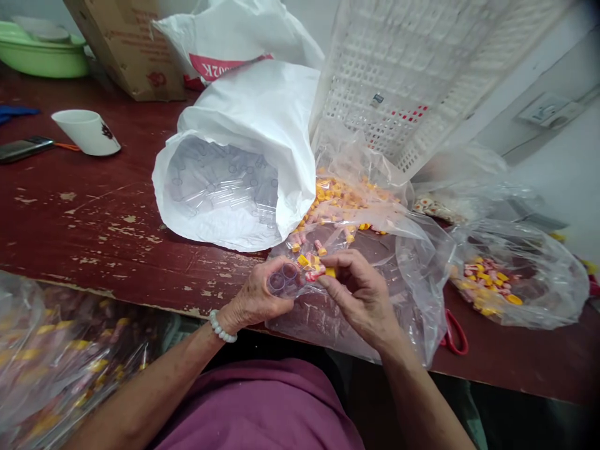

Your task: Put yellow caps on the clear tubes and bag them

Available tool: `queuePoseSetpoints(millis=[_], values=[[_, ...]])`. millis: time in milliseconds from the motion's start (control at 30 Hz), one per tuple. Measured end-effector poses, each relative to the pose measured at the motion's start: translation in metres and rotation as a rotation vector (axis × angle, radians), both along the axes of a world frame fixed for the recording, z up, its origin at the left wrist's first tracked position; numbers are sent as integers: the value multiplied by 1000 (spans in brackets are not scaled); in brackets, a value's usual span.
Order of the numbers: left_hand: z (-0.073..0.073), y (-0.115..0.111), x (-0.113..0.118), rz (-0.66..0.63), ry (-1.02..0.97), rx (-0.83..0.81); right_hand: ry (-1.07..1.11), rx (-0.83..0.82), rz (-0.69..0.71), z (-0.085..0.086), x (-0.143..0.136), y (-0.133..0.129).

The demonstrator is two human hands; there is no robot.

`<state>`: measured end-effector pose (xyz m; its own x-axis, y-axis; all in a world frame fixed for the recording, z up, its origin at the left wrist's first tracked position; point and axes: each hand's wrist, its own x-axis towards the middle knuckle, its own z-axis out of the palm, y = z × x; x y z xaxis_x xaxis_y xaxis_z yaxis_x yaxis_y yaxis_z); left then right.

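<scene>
My left hand (262,295) is wrapped round several clear plastic tubes (283,279), their round open ends facing up. Beside it, my right hand (359,290) pinches a small pink-and-white piece with a yellow end (315,273), close to the tubes. A white sack (248,119) lies on its side above my hands, its mouth open toward me, with many clear tubes (229,187) inside. To its right, many yellow-and-pink pieces (344,195) spill from a clear plastic bag (417,262).
Red scissors (454,334) lie right of the bag, below another bag of pieces (490,281). A white crate (389,81) leans at the back. A cup (89,132), phone (25,149), carton (131,50) and green basin (44,56) are at left. Bagged pieces (79,350) fill the lower left.
</scene>
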<state>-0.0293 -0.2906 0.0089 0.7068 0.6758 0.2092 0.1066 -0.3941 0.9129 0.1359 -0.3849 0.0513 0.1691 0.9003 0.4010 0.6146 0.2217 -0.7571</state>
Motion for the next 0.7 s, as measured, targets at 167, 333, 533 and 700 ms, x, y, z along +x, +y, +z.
queuePoseSetpoints(millis=[167,333,533,700], values=[[-2,-2,1,-15,20,9,-59,-51,67,-1,-5,5],[-5,0,0,19,21,7,-234,-2,59,-9,-11,1],[-23,8,-1,98,-21,-109,-318,12,63,-30,-8,5],[-25,21,-12,238,-137,-358,-275,-114,-609,-58,84,34]])
